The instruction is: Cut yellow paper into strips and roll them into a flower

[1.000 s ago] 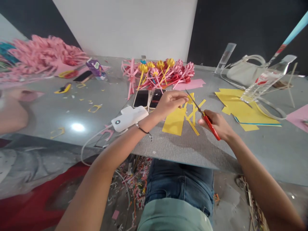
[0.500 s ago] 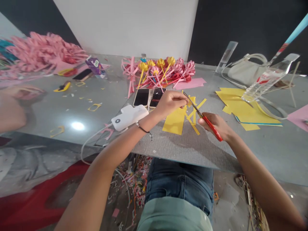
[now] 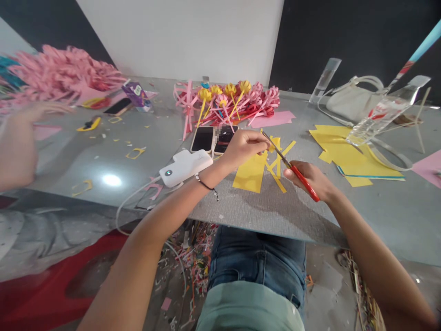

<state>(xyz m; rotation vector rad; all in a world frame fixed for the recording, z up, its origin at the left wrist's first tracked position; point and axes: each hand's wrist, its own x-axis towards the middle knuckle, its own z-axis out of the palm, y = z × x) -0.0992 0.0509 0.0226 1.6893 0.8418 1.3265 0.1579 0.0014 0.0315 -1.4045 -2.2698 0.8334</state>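
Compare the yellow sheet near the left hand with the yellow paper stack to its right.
Size: the yellow sheet looks smaller than the yellow stack.
Edges: the sheet's visible sides look straight; the stack's outline is notched.
Overlap: in view, the left hand partly covers the sheet, the bottle the stack.
Shared: both are yellow and lie flat on the table.

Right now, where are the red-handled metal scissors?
Head view, right of centre: the scissors are in the person's right hand, blades angled toward the left hand, near narrow yellow paper strips.
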